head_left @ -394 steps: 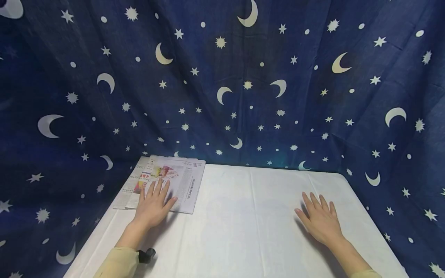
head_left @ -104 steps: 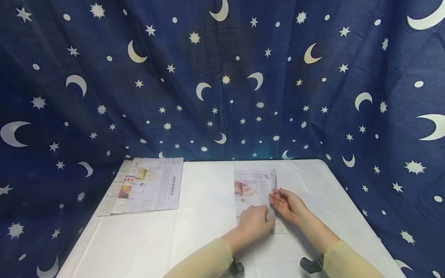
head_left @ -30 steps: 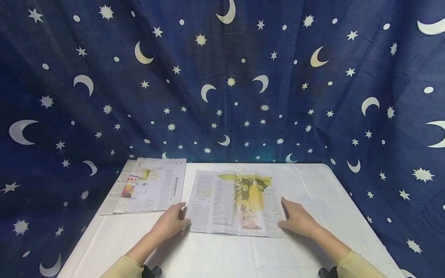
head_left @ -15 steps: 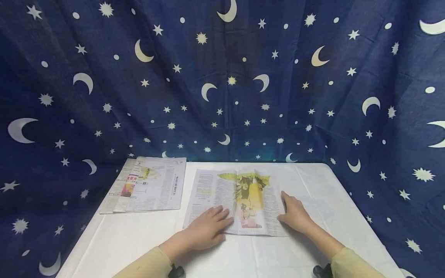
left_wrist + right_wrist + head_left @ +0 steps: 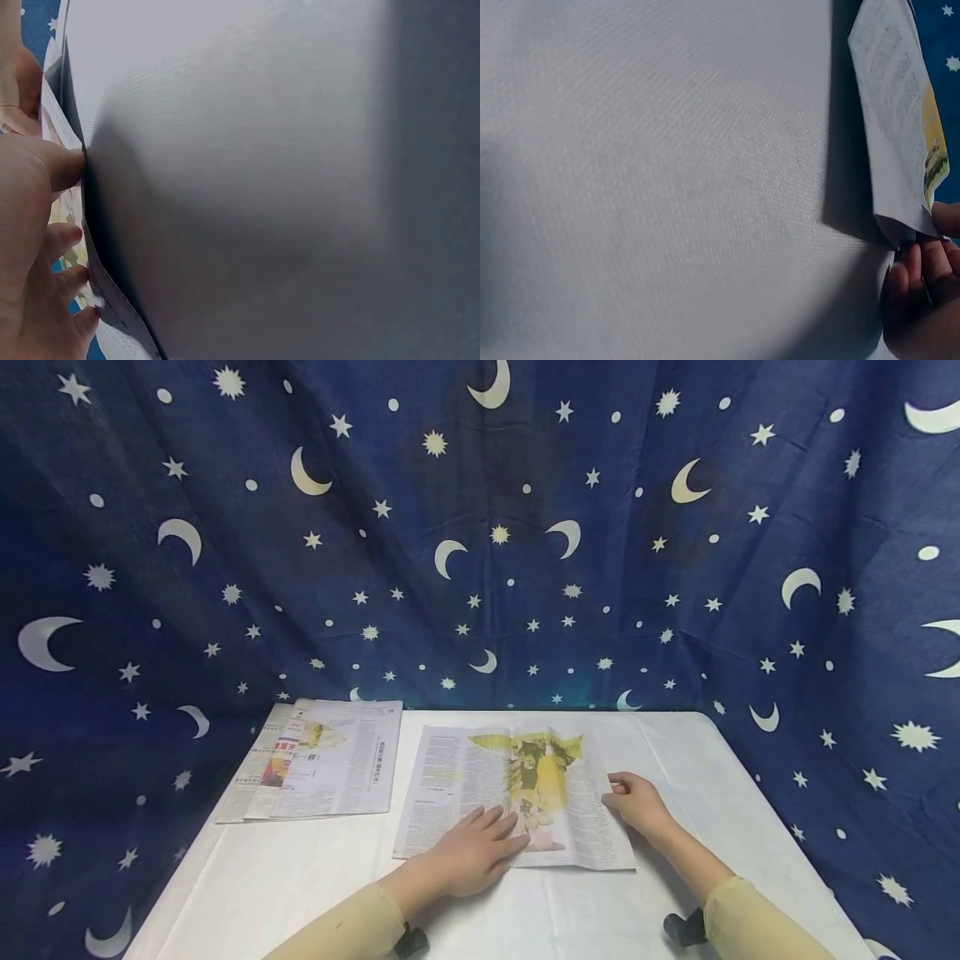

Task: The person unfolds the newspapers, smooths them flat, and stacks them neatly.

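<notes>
An unfolded newspaper (image 5: 438,793) lies on the white table, with a yellow picture across its middle and right part. My left hand (image 5: 467,857) rests on its near edge, fingers straight and spread over the page. In the left wrist view, the thumb and fingertips of the left hand (image 5: 30,217) lie along the paper's edge. At the paper's right side, my right hand (image 5: 640,807) pinches the edge. The right wrist view has that side of the newspaper (image 5: 892,97) lifted off the table, held between thumb and fingers of the right hand (image 5: 930,292).
Several folded newspapers (image 5: 345,768) are stacked and fanned out at the table's back left, close to the unfolded one. A white cloth (image 5: 300,885) covers the table. Behind and at the sides hangs a dark blue curtain (image 5: 480,668) with moons and stars.
A newspaper from the stack was folded at the right and now lies unfolded. My left hand has shifted from its left edge to the near middle. My right hand has come to pinch the right edge.
</notes>
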The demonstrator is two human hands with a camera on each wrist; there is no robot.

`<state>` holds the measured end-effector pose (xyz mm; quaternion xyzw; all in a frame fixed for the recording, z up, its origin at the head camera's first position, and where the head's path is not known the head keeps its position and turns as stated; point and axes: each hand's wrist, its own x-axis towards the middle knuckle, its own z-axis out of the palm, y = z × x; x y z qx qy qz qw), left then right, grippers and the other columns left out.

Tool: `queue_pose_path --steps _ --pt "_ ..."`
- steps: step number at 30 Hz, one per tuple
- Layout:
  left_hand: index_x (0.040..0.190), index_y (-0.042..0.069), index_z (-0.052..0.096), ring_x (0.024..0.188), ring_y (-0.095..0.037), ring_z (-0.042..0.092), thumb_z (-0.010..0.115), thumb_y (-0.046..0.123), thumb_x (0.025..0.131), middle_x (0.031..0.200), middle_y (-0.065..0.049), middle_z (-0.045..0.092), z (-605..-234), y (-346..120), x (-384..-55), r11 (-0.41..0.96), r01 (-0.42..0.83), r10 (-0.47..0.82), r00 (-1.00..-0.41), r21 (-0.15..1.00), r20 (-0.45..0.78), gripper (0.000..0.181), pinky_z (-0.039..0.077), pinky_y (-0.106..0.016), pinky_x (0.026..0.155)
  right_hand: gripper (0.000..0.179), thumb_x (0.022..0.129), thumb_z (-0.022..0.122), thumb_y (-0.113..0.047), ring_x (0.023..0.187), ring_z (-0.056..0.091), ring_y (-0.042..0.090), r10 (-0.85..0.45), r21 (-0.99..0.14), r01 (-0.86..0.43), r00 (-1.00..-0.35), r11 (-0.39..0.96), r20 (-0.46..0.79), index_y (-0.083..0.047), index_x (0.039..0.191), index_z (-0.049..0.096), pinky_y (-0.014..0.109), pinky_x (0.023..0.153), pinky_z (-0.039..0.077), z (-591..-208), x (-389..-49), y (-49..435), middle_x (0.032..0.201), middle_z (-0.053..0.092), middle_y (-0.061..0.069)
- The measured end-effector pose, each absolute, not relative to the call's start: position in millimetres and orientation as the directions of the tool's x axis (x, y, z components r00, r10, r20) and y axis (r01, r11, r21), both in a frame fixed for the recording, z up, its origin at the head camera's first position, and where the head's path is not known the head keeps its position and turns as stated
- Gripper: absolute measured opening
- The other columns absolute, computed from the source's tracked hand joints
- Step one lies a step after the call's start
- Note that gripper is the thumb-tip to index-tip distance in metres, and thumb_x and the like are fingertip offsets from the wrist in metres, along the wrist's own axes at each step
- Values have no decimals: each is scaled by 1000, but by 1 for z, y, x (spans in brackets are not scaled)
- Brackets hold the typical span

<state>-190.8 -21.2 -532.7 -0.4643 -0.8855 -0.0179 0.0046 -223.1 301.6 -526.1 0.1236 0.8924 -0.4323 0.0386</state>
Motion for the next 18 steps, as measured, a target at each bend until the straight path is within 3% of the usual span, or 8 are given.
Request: queue_pose_path --steps 7,14,18 --pt "144 35 31 137 -31 20 32 38 100 150 -4 27 -531 -20 -189 578 816 816 -578 25 3 44 19 -50 109 50 84 63 -12 73 60 18 172 -788 263 -965 557 -200 3 129 45 31 59 51 -526 -222 301 94 61 11" --pt "144 34 32 137 -31 20 27 38 101 151 -4 25 -531 -16 -192 597 799 801 -598 66 -7 43 20 -50 108 48 86 61 -9 79 60 18 170 -777 242 -970 581 -175 5 128 45 26 63 50 -527 -229 307 96 62 10" --pt "145 33 30 137 -30 20 29 39 100 151 -4 23 -531 -12 -199 599 800 800 -599 34 -25 45 21 -48 108 47 86 61 -10 81 59 19 183 -775 254 -966 578 -181 5 128 45 26 64 49 -527 -234 311 97 61 11"
